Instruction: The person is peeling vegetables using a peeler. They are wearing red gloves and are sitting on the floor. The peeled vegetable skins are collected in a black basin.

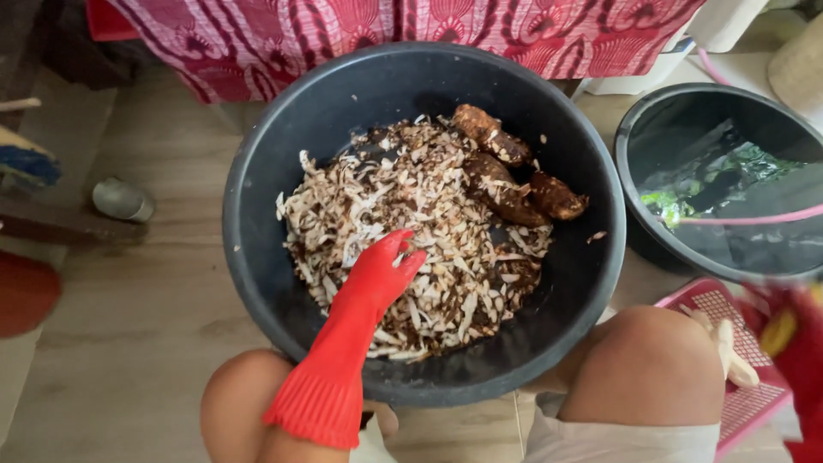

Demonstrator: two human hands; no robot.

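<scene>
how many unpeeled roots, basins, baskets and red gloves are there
unpeeled brown roots: 3
dark basins: 2, second holds water
pink basket: 1
red gloves: 2, left hand in the peelings, right hand blurred
total: 8

My only view hangs from the head, looking steeply down. It sits close over the round dark plastic basin [257, 214], just beyond my red-gloved left hand [377, 279].

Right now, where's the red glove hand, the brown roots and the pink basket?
left hand [377, 279]: head view, on the red glove's palm, over the peelings.
brown roots [506, 184]: head view, on the middle root's skin.
pink basket [716, 304]: head view, on its mesh top.
</scene>
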